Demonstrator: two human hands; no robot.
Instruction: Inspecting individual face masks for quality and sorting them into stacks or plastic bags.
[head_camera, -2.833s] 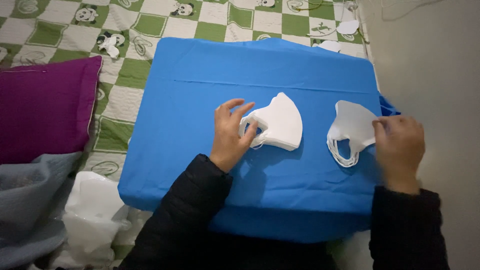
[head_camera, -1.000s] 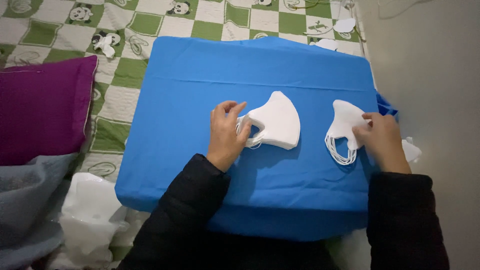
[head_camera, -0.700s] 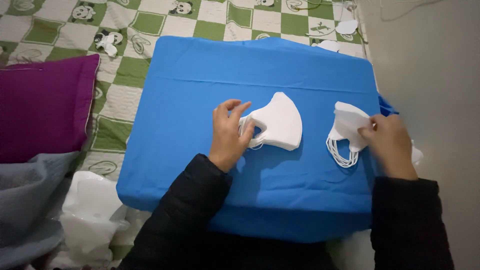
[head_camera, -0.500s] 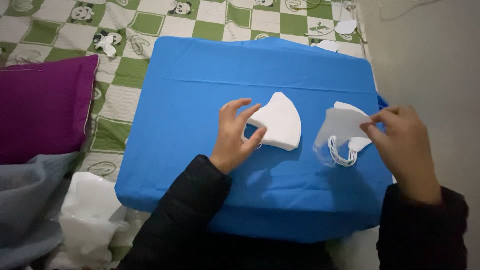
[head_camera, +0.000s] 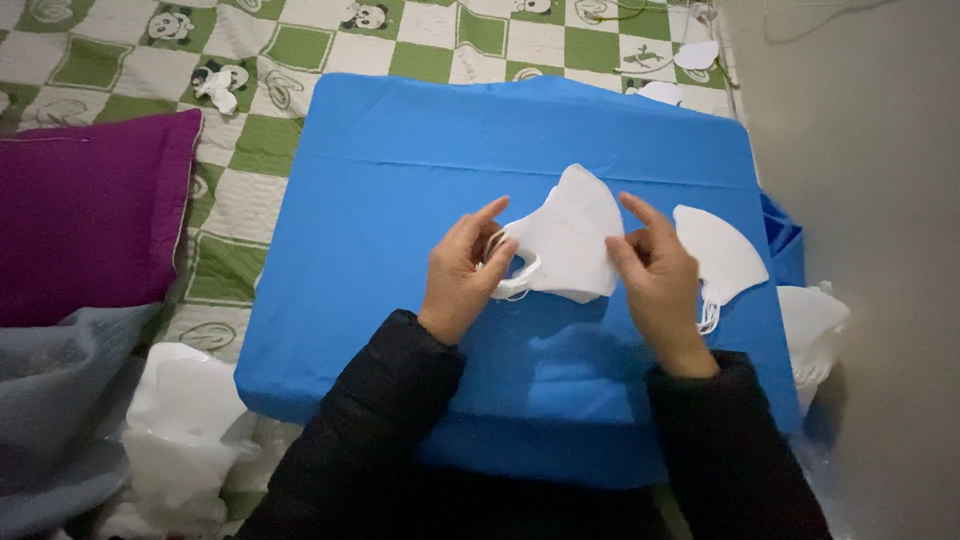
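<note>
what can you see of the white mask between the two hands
The white face mask is folded flat into a fan-like shape, apparently soft fabric, with thin ear loops bunched at its left end. It lies on the blue cloth, the left hand pinching the loop end and the right hand touching its right edge.

Both hands reach forward in black sleeves, left hand (head_camera: 462, 268) and right hand (head_camera: 652, 272) side by side, fingers pinched, forefingers raised

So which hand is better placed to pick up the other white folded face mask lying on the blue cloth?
Right. The right hand is directly beside that second white folded mask; the left hand is across the held mask.
</note>
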